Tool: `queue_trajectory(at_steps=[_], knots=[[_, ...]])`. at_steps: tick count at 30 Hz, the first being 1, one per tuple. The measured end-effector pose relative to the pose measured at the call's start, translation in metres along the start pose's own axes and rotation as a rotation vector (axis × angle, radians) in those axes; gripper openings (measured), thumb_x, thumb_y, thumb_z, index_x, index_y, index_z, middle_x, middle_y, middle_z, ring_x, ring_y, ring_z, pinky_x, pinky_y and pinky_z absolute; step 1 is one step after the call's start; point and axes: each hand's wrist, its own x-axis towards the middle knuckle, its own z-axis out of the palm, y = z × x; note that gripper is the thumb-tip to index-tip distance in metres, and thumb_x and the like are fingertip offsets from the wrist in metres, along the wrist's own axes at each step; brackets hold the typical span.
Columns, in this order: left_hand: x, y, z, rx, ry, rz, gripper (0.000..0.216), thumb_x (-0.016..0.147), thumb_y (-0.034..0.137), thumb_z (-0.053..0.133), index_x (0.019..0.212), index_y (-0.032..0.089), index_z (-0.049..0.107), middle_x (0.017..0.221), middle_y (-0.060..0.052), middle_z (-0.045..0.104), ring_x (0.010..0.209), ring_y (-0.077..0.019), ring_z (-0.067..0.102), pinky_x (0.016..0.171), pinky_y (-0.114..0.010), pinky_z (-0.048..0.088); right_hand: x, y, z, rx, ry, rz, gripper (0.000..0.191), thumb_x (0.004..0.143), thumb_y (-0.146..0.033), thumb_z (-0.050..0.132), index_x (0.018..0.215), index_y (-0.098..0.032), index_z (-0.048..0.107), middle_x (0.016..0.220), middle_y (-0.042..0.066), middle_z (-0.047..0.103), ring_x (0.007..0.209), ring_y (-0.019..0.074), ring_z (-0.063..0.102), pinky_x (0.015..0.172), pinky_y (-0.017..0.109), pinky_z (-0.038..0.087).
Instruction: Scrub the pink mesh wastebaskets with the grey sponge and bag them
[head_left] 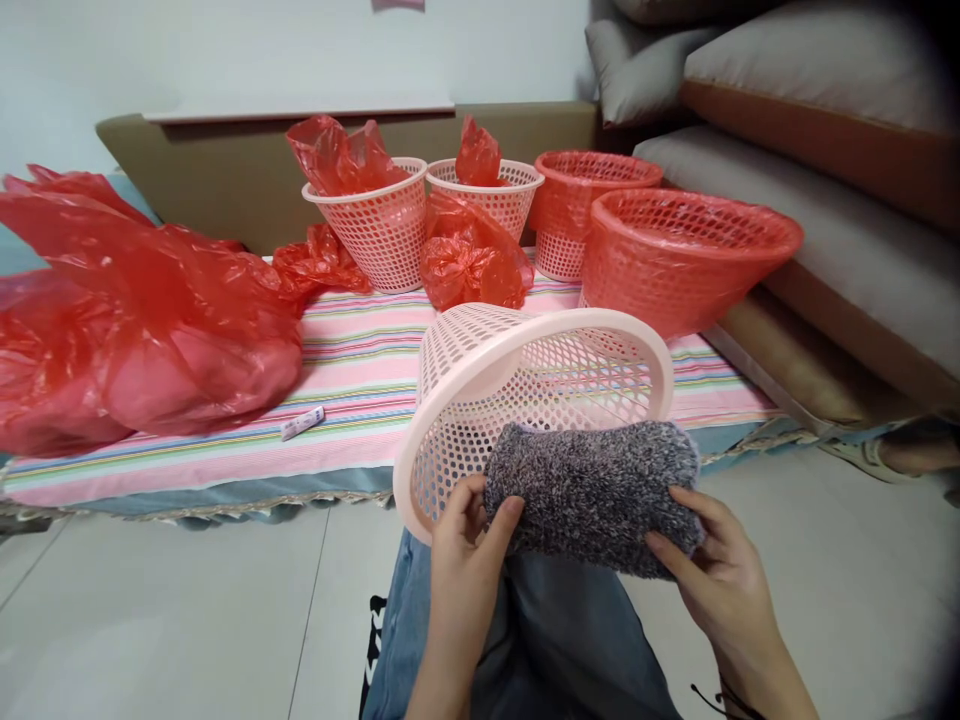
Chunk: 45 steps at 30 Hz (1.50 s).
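A dark grey, speckled, fuzzy cloth (592, 495), folded into a thick pad, is stretched between my two hands above my knees. My left hand (476, 540) pinches its left end between thumb and fingers. At its right end, my right hand (712, 565) grips the edge the same way. Just behind the cloth, a pale pink perforated plastic basket (442, 400) lies tilted on its side, its mouth facing me. The cloth covers the lower part of the basket's rim.
Across the striped bed cover (360, 360) stand pink baskets (382, 235) with red bags and baskets wrapped in red plastic (675, 270). A large red bag (172, 330) lies left, near a small white tube (302, 423). Grey cushions (825, 80) are stacked right.
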Motion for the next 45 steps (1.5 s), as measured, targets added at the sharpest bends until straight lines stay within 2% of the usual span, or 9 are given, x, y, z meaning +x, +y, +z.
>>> queue_trajectory(at_steps=[6, 13, 17, 23, 26, 30, 36, 39, 45], knots=[[-0.003, -0.002, -0.001, -0.063, 0.019, 0.060, 0.020, 0.088, 0.039, 0.068, 0.087, 0.021, 0.060, 0.080, 0.002, 0.057, 0.079, -0.0121, 0.053, 0.073, -0.021, 0.044, 0.004, -0.009, 0.009, 0.064, -0.089, 0.042, 0.049, 0.072, -0.028, 0.084, 0.119, -0.030, 0.069, 0.116, 0.007, 0.073, 0.101, 0.0228, 0.071, 0.081, 0.032, 0.060], [-0.002, -0.005, 0.001, -0.124, 0.058, 0.099, 0.021, 0.085, 0.034, 0.072, 0.083, 0.022, 0.055, 0.070, 0.006, 0.044, 0.067, -0.0080, 0.043, 0.062, -0.015, 0.038, 0.006, -0.013, 0.011, 0.029, -0.135, 0.200, 0.055, 0.080, -0.044, 0.077, 0.131, -0.030, 0.064, 0.142, 0.008, 0.060, 0.130, 0.0312, 0.056, 0.112, 0.049, 0.043], [-0.004, 0.000, -0.001, -0.200, -0.090, 0.052, 0.024, 0.085, 0.033, 0.073, 0.088, 0.024, 0.050, 0.078, 0.005, 0.056, 0.073, -0.0080, 0.052, 0.067, -0.016, 0.042, 0.006, -0.026, 0.013, 0.145, -0.289, 0.282, 0.084, 0.076, -0.056, 0.077, 0.149, -0.034, 0.044, 0.157, 0.006, 0.044, 0.145, 0.0316, 0.039, 0.119, 0.049, 0.033], [-0.008, 0.004, -0.011, -0.022, -0.458, -0.033, 0.080, 0.086, 0.028, 0.072, 0.150, 0.040, 0.025, 0.131, -0.004, 0.066, 0.116, -0.0195, 0.064, 0.100, -0.035, 0.048, -0.001, -0.031, 0.011, 0.027, -0.142, 0.215, 0.087, 0.078, -0.041, 0.080, 0.152, -0.039, 0.035, 0.162, 0.002, 0.034, 0.147, 0.0289, 0.036, 0.121, 0.051, 0.026], [-0.005, 0.004, -0.016, 0.221, -0.484, 0.109, 0.046, 0.091, 0.029, 0.064, 0.135, 0.038, 0.059, 0.131, -0.003, 0.067, 0.120, -0.0227, 0.062, 0.107, -0.039, 0.044, -0.001, -0.027, 0.007, -0.040, -0.125, 0.161, 0.077, 0.079, -0.039, 0.079, 0.147, -0.037, 0.045, 0.159, 0.002, 0.040, 0.148, 0.0284, 0.034, 0.123, 0.051, 0.022], [-0.001, 0.003, -0.018, 0.307, -0.327, 0.194, 0.027, 0.091, 0.031, 0.062, 0.115, 0.036, 0.075, 0.119, -0.003, 0.074, 0.114, -0.0245, 0.065, 0.109, -0.043, 0.043, 0.005, -0.021, 0.010, 0.009, -0.038, 0.146, 0.057, 0.081, -0.039, 0.077, 0.135, -0.031, 0.061, 0.146, 0.006, 0.056, 0.138, 0.0291, 0.049, 0.121, 0.053, 0.028], [0.000, 0.002, -0.023, 0.215, -0.314, 0.171, 0.061, 0.079, 0.032, 0.078, 0.137, 0.038, 0.059, 0.146, -0.001, 0.058, 0.136, -0.0253, 0.050, 0.114, -0.040, 0.040, 0.009, -0.021, 0.005, 0.025, -0.177, 0.127, 0.039, 0.078, -0.045, 0.078, 0.115, -0.030, 0.076, 0.124, 0.008, 0.072, 0.118, 0.0301, 0.065, 0.108, 0.048, 0.048], [0.001, 0.001, -0.025, 0.245, -0.326, 0.159, 0.069, 0.073, 0.029, 0.083, 0.137, 0.037, 0.059, 0.147, -0.003, 0.056, 0.139, -0.0282, 0.047, 0.117, -0.044, 0.036, 0.010, -0.030, 0.000, -0.100, -0.375, 0.118, 0.045, 0.069, -0.039, 0.086, 0.112, -0.030, 0.077, 0.115, 0.008, 0.076, 0.108, 0.0303, 0.070, 0.100, 0.044, 0.055], [0.001, -0.002, -0.019, 0.122, -0.290, 0.041, 0.088, 0.068, 0.021, 0.085, 0.146, 0.035, 0.047, 0.157, -0.009, 0.042, 0.136, -0.0321, 0.050, 0.108, -0.046, 0.047, 0.014, -0.042, -0.003, -0.153, -0.367, 0.109, 0.064, 0.068, -0.036, 0.086, 0.129, -0.029, 0.068, 0.132, 0.009, 0.067, 0.120, 0.0310, 0.064, 0.103, 0.044, 0.052]])
